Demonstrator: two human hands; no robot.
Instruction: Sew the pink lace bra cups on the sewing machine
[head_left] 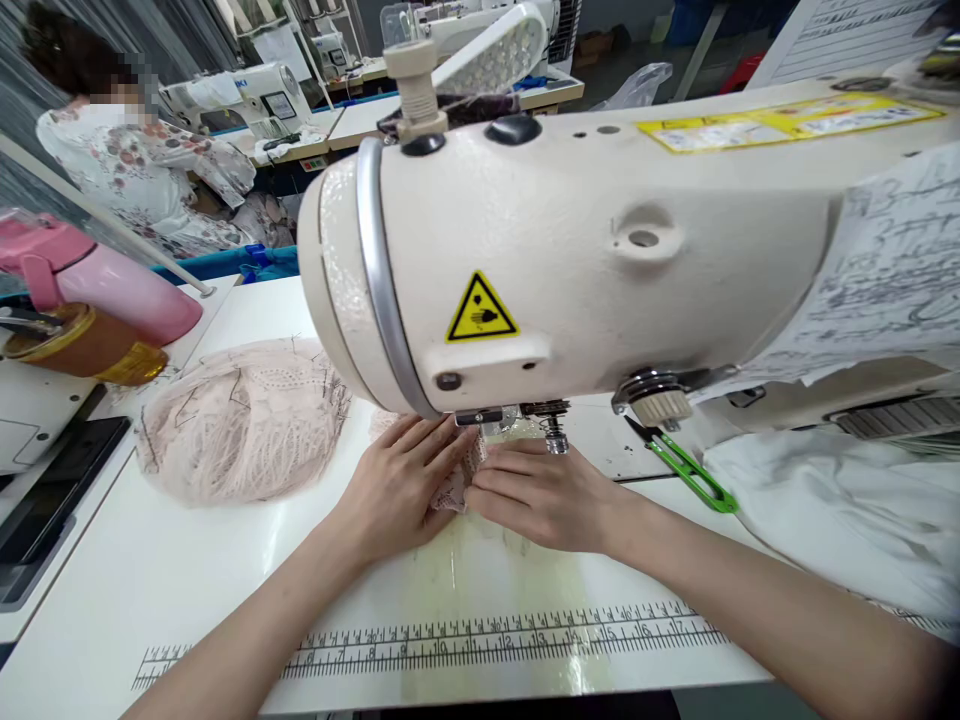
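Under the head of the sewing machine (525, 240), a small piece of pale pink lace fabric (451, 492) lies at the needle area. My left hand (401, 480) rests flat on this lace, its fingers stretched toward the presser foot and its thumb beside the lace's near edge. Fingers curled and pressed together, my right hand (536, 490) closes on the lace's right edge. The fingertips of both hands are close to each other, and the needle itself is mostly hidden. To the left of my left hand lies a heap of pink lace (244, 425) with loose threads.
Green thread snips (694, 470) lie right of the machine head, next to white cloth (817, 510). A printed ruler (450, 645) runs along the table's front edge. At left are a pink bottle (120, 290), an amber cup (90, 345) and a dark phone (60, 500). Another person (142, 170) sits beyond.
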